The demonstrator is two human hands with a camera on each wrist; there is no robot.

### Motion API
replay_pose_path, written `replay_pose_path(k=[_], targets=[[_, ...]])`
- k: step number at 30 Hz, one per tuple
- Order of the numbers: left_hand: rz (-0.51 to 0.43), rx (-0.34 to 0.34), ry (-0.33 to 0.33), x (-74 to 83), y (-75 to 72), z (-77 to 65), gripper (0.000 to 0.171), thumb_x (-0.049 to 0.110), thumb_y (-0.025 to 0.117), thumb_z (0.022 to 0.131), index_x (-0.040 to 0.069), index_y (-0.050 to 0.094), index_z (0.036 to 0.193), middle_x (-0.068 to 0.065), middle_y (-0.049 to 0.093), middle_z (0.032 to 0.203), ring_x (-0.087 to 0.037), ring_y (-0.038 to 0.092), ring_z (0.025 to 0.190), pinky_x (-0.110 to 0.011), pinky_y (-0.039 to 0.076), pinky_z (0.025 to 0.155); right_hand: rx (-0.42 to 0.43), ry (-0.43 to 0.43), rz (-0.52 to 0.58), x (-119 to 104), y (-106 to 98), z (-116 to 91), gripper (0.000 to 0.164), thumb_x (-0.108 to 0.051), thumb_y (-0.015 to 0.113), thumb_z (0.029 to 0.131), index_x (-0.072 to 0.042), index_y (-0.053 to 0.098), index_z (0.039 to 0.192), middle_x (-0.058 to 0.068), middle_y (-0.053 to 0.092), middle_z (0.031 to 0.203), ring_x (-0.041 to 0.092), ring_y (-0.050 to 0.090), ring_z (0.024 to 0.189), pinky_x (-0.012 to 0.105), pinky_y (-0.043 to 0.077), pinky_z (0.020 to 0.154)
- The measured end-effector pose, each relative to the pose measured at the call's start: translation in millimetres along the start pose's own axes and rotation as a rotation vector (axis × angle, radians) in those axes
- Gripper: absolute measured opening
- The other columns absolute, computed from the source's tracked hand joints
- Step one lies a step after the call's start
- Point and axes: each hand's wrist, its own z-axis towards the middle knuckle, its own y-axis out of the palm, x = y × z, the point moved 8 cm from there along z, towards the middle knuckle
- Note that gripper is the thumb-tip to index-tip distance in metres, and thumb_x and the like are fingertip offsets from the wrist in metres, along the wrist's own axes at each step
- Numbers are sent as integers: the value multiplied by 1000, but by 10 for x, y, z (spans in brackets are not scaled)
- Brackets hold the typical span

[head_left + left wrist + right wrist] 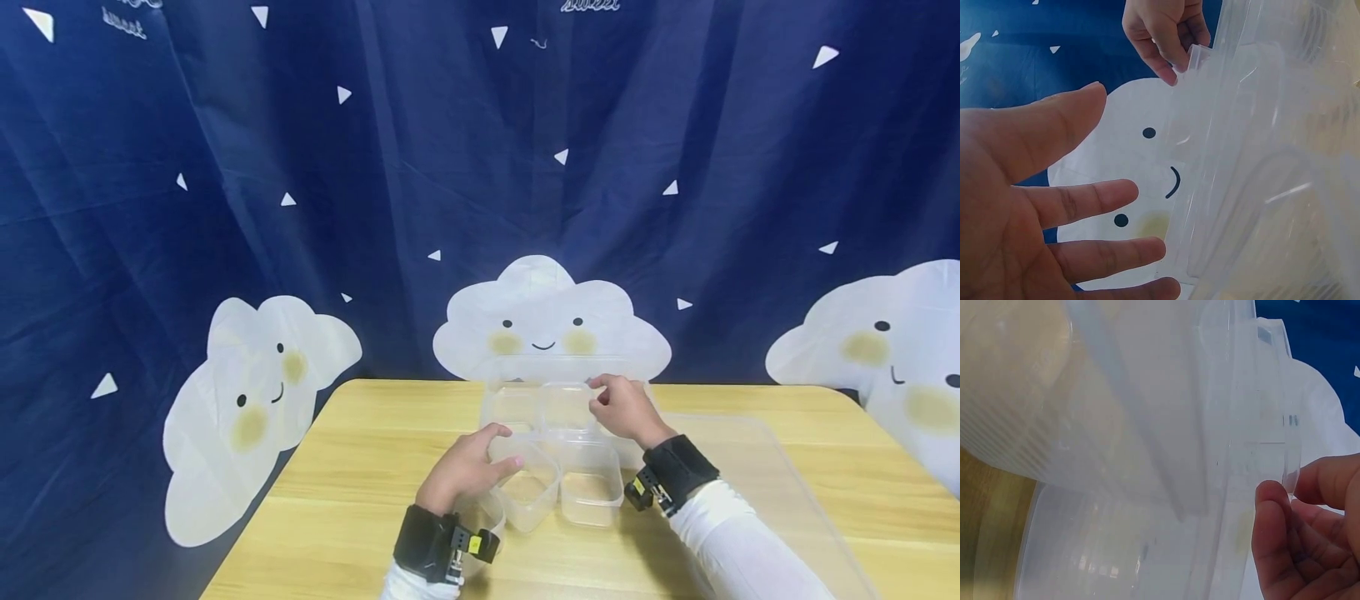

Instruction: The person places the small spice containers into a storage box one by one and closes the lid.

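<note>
In the head view my right hand is at the right edge of a small clear plastic container at the back. Its thumb and finger pinch a thin clear rim in the right wrist view. My left hand is over the left side of a tilted clear container. In the left wrist view its fingers are spread, with nothing gripped. Another small clear container stands beside the tilted one. Partly behind my left wrist is one more clear container.
A larger clear box stands at the back edge of the wooden table, around the rear small containers. On the right lies a flat clear plastic sheet or lid, partly under my right sleeve. A blue curtain hangs behind.
</note>
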Motion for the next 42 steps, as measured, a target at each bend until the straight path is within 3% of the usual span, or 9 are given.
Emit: replay_pose_path(k=[29, 42], targets=[[-10, 2, 22, 24, 0, -10, 51, 38, 67, 90, 10, 54, 132, -20, 60, 127, -40, 54, 118, -58, 42, 96, -32, 26, -3, 83, 88, -12, 33, 0, 62, 83, 9, 63, 115, 7, 66, 72, 16, 57, 58, 30, 48, 54], [0, 0, 27, 36, -1, -13, 53, 37, 66, 91, 8, 53, 134, -21, 58, 129, -41, 52, 120, -59, 41, 96, -40, 28, -15, 87, 90, -2, 32, -2, 63, 83, 9, 64, 113, 12, 69, 80, 21, 64, 68, 36, 54, 62]])
